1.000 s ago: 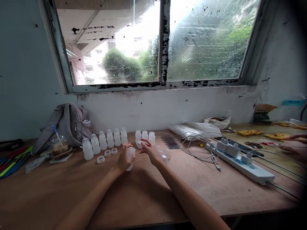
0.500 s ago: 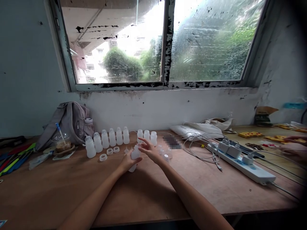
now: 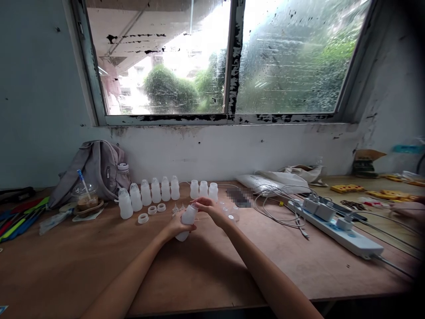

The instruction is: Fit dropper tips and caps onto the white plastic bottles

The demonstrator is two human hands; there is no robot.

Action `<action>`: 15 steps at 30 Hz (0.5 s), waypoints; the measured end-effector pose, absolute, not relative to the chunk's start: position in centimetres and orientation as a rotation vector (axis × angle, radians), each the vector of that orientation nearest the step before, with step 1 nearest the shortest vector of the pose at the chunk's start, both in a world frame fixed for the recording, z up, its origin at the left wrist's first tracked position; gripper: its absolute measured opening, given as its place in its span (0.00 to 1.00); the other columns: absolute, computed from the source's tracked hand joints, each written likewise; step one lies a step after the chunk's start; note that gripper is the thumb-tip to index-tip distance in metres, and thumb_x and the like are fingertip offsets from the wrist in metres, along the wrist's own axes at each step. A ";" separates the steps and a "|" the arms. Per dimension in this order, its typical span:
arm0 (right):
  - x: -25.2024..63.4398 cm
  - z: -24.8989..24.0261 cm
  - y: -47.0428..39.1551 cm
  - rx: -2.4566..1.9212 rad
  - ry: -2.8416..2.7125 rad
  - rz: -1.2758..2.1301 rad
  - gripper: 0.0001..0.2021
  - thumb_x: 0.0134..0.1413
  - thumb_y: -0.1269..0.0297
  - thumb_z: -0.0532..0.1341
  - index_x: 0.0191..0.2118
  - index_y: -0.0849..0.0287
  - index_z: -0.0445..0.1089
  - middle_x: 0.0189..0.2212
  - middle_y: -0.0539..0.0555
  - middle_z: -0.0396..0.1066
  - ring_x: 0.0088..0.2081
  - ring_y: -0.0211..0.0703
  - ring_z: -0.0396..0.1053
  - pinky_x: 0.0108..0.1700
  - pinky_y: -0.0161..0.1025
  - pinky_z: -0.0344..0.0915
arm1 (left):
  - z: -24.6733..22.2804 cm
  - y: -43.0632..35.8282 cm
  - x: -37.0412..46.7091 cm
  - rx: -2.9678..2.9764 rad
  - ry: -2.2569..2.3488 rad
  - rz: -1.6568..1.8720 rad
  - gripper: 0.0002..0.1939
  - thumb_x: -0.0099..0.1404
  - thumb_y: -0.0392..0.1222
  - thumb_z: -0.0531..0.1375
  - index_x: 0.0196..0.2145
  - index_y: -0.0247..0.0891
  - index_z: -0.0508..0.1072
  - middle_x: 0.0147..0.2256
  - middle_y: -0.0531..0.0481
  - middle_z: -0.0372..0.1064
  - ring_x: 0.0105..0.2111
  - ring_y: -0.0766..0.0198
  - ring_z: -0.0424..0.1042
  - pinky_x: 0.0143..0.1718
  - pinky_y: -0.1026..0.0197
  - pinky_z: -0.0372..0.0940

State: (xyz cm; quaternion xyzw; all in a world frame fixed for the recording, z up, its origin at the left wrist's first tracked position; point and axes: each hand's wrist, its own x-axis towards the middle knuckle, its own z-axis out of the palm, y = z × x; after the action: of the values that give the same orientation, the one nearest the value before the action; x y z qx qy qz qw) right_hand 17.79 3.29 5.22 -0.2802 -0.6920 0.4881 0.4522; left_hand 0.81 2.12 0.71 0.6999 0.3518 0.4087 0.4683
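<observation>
Both my hands on one frosted, translucent plastic bottle
My left hand wraps its tilted body; my right hand pinches its top, perhaps on a cap; small white plastic rings lie left of my left hand.

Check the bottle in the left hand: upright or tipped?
Tilted: the bottle in the left hand leans, its base low at the left, its top up by the right hand.

A brown wooden table carries bottles, rings, a backpack and a power strip.
</observation>
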 end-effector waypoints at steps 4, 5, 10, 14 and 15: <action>18.1 5.4 3.4 -0.730 -1.696 1.209 0.13 0.42 0.58 0.59 0.34 0.59 0.68 0.33 0.53 0.67 0.35 0.40 0.63 0.35 0.36 0.61 | 0.9 1.9 1.0 1.676 0.861 0.983 0.30 0.42 0.41 0.65 0.43 0.33 0.60 0.23 0.55 0.62 0.20 0.69 0.63 0.21 0.65 0.60; 18.2 5.5 3.4 -0.731 -1.694 1.226 0.12 0.41 0.58 0.59 0.33 0.59 0.68 0.32 0.53 0.67 0.34 0.40 0.63 0.33 0.36 0.61 | 0.9 1.9 1.0 1.680 0.862 0.982 0.30 0.42 0.41 0.65 0.43 0.33 0.60 0.23 0.55 0.62 0.20 0.69 0.63 0.21 0.65 0.60; 18.2 6.3 2.9 -0.795 -1.766 1.199 0.12 0.40 0.56 0.59 0.26 0.60 0.63 0.21 0.49 0.63 0.22 0.33 0.60 0.23 0.32 0.57 | 1.0 1.7 1.2 1.752 0.903 0.960 0.26 0.42 0.41 0.64 0.40 0.35 0.61 0.24 0.55 0.62 0.21 0.69 0.63 0.22 0.65 0.60; 18.0 6.5 2.5 -0.872 -1.835 1.032 0.15 0.43 0.51 0.56 0.21 0.59 0.56 0.12 0.44 0.55 0.15 0.30 0.53 0.17 0.31 0.49 | 1.3 1.3 1.2 1.837 0.977 0.942 0.22 0.42 0.41 0.64 0.36 0.36 0.62 0.26 0.55 0.62 0.23 0.69 0.63 0.24 0.66 0.59; 18.0 6.4 2.5 -0.888 -1.846 1.002 0.16 0.44 0.51 0.55 0.21 0.58 0.55 0.11 0.43 0.53 0.14 0.30 0.52 0.17 0.31 0.47 | 1.4 1.1 1.2 1.853 0.978 0.941 0.22 0.42 0.41 0.64 0.36 0.36 0.62 0.26 0.55 0.62 0.24 0.68 0.63 0.24 0.66 0.59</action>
State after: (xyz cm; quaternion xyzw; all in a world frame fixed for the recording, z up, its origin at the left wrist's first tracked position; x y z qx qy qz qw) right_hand 18.02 2.47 6.44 -0.3539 -0.7356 0.3992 0.4174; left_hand 1.25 1.13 1.40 0.7358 0.3883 0.3736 0.4102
